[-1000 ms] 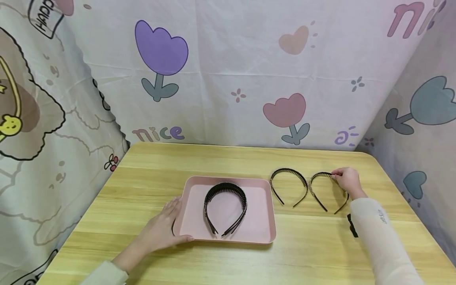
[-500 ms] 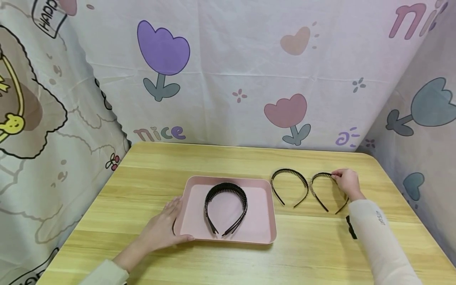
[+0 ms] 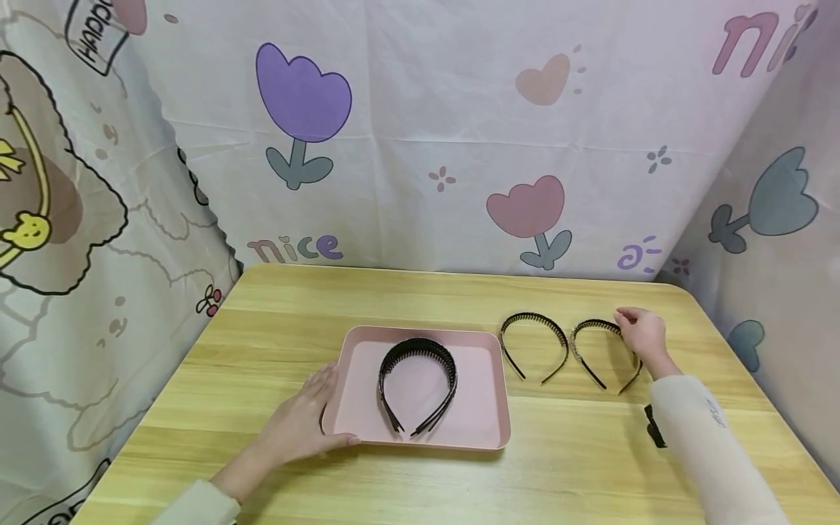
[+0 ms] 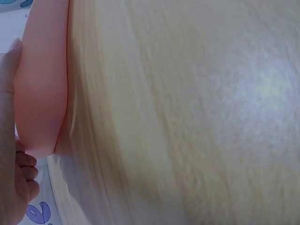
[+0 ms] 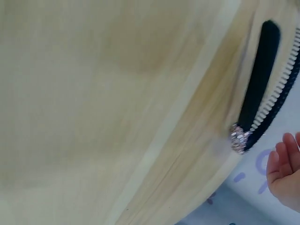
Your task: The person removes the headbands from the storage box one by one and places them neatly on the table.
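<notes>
A pink tray lies on the table, with several black toothed headbands stacked in it. My left hand holds the tray at its near left corner, thumb along the front wall, fingers at the left side. The left wrist view shows the fingers bent by the tray's wall. My right hand is just above the top of the rightmost headband. In the right wrist view, the loosely curled right hand is apart from that headband, which has a glittery patch.
Another black headband lies between the tray and the rightmost one. A small black object shows beside the right sleeve, perhaps at the wrist. A patterned cloth hangs behind the wooden table.
My right hand has let go of the rightmost headband and lifted slightly away. That headband stays on the table. The left hand keeps its place on the tray.
</notes>
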Demonstrator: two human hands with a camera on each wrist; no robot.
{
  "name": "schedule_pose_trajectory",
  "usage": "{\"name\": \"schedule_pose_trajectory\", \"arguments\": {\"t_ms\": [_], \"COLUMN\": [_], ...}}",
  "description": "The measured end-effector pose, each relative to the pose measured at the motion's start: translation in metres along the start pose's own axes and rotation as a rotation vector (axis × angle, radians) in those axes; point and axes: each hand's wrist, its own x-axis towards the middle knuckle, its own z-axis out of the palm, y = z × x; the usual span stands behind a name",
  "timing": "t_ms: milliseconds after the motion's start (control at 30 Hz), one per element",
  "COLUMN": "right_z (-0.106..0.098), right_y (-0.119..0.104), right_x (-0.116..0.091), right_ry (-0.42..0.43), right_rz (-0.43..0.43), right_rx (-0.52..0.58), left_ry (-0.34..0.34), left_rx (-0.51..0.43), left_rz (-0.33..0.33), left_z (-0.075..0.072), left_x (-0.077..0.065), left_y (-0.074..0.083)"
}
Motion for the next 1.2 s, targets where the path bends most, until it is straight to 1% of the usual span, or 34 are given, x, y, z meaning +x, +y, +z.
{"name": "schedule_pose_trajectory", "arguments": {"t_ms": [233, 400, 600, 933, 1200], "right_z": [-0.003, -0.005, -0.005, 0.0, 0.007], "right_y": [-0.013, -0.023, -0.033, -0.059, -0.078], "right_x": [-0.005, -0.009, -0.017, -0.028, -0.037], "right_ry": [0.029, 0.018, -0.043, -0.129, -0.207], "right_rz": [0.029, 0.04, 0.054, 0.066, 0.083], "right_rx": [0.06, 0.117, 0.173, 0.271, 0.301], "left_ry": [-0.004, -0.005, -0.008, -0.002, 0.012], "left_rx": [-0.013, -0.014, 0.002, 0.027, 0.053], "left_rz": [-0.009, -0.011, -0.003, 0.015, 0.039], "left_z": [-0.002, -0.001, -0.002, -0.004, -0.004], "left_x": [-0.001, -0.001, -0.001, 0.0, 0.001], "left_y": [0.002, 0.001, 0.001, 0.002, 0.001]}}
